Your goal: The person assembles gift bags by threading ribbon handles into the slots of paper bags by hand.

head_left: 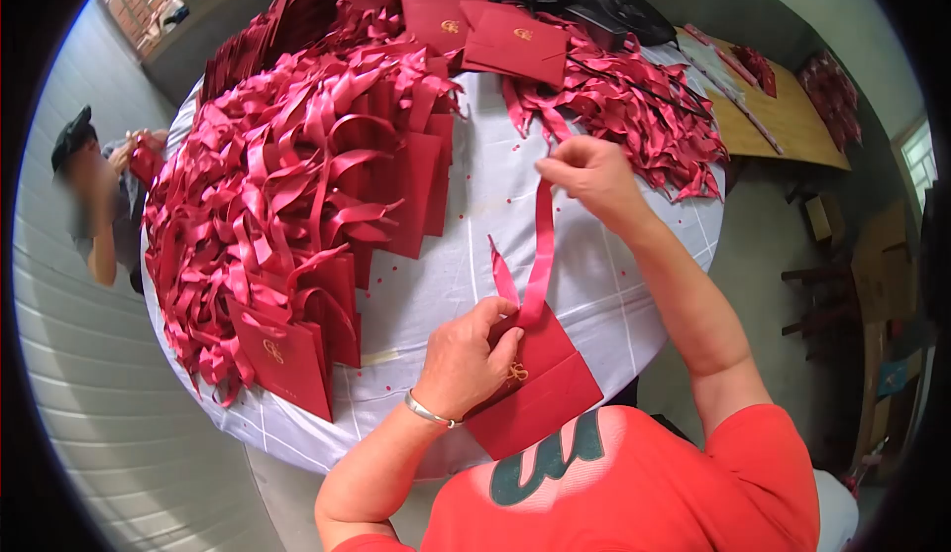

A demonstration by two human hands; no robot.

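Note:
A red paper gift bag [560, 379] with gold lettering lies flat at the table's near edge, close to my body. My left hand [464, 356], with a silver bangle at the wrist, is closed on the bag's top edge where the ribbon comes out. From there a pink-red ribbon [543, 245] runs up to my right hand [594, 177], which pinches it between thumb and fingertips and draws it taut above the cloth. The ribbon's short pointed end [501, 273] sticks up beside my left fingers. Part of the bag is hidden under my left hand.
A big heap of red bags with ribbons [287, 175] covers the left of the round table [485, 185]. Loose ribbons [644, 116] and flat red bags [515, 42] lie at the back. Another person [99, 185] stands at the left. A wooden table [763, 121] is at the right.

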